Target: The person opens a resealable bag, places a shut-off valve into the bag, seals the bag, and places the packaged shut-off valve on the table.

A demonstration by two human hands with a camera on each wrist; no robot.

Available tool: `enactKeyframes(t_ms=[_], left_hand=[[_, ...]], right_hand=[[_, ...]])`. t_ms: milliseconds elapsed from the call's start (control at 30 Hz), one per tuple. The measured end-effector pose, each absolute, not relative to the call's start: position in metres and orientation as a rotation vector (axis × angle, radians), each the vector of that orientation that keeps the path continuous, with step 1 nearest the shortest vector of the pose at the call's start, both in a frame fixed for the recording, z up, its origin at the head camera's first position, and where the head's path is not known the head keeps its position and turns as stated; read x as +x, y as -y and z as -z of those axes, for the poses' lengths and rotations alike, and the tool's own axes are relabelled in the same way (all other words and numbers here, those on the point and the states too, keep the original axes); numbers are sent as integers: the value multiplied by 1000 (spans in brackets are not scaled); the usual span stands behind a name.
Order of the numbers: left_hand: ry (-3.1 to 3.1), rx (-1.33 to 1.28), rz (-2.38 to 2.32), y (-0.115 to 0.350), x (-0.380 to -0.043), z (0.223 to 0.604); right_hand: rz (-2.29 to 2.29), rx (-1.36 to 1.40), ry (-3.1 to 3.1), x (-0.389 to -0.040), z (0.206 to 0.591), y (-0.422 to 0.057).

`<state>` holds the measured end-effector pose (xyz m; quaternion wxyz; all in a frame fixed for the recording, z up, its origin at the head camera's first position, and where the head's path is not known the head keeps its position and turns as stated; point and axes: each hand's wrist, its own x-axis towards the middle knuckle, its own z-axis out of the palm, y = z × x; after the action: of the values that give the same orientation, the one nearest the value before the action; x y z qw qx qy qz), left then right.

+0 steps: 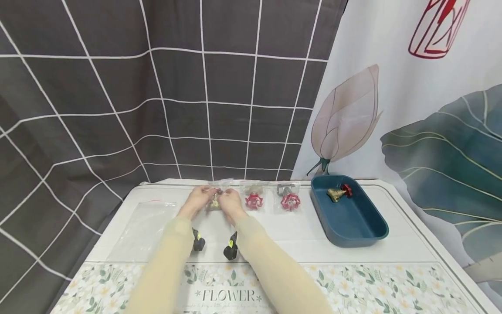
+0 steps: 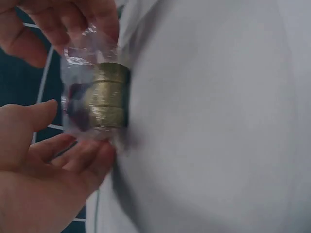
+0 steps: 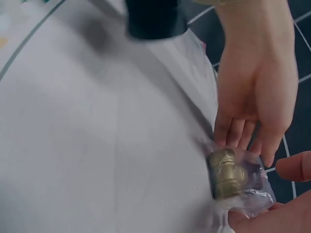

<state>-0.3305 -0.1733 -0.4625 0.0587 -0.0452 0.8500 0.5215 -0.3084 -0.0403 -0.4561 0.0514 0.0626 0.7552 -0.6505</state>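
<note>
Ribbed brass valve [image 2: 111,94] in crumpled clear bag [image 2: 77,60], near worktop [image 1: 298,240]'s far edge, between left hand [image 1: 196,199] and right hand [image 1: 232,203]; fingers touch bag, neither grip clenched. Cylindrical body's long axis runs hand to hand; dark handwheel [image 2: 77,109] points toward gridded curtain [image 1: 188,122].

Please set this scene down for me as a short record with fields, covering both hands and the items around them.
Left hand: fingers touch one side of a bagged brass valve
Right hand: at the opposite side of it
Right of hands: a bagged red-wheeled valve, then a second bagged red-wheeled valve
Left of hands: flat clear bag
Far right: blue bin holding a brass valve with a red handle
Surface: white tabletop
</note>
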Motion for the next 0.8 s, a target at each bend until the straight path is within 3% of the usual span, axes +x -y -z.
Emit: enactKeyframes(t_ms=[433,800], left_hand=[[-2842,62,-1099,207,-298,430],[-3082,-18,-649,272,-264,441]], right_hand=[[1833,-1,-2467,-290,441,26],[1822,-159,-2412,-274,436,14]])
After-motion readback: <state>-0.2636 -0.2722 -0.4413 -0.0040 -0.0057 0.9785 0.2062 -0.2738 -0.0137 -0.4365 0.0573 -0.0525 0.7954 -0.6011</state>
